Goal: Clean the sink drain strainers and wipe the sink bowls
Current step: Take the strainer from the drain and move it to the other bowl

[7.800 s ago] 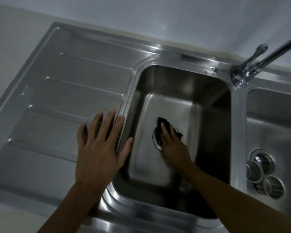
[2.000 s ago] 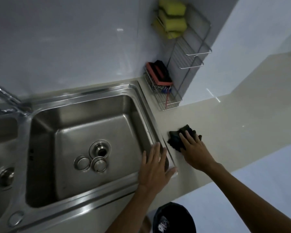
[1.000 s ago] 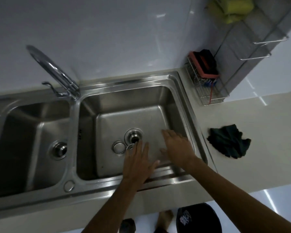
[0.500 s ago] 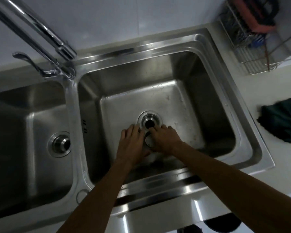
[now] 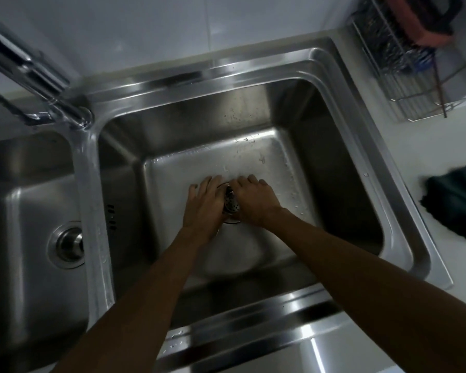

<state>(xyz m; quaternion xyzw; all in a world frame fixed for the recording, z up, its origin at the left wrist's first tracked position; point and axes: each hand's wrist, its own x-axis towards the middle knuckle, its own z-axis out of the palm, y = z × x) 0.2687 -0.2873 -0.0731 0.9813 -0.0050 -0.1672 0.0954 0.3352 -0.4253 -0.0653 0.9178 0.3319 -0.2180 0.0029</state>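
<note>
Both my hands are down at the middle of the right sink bowl (image 5: 334, 162), over its drain. A perforated metal strainer basket (image 5: 231, 203) shows between them, tilted. My right hand (image 5: 253, 201) grips it from the right side. My left hand (image 5: 203, 203) lies against its left side with fingers fairly straight, covering most of the drain opening. The left bowl (image 5: 24, 184) has its strainer plug (image 5: 69, 244) seated in the drain. The dark green cloth (image 5: 455, 203) lies crumpled on the counter to the right of the sink.
The chrome faucet (image 5: 30, 74) rises at the upper left, between the two bowls. A wire rack (image 5: 414, 65) holding a red-backed brush stands in the back right corner on the pale counter. Water drops speckle the right bowl's floor.
The cloth was left on the counter. Both hands went into the right bowl and closed in on the drain, and the strainer basket now shows lifted between them.
</note>
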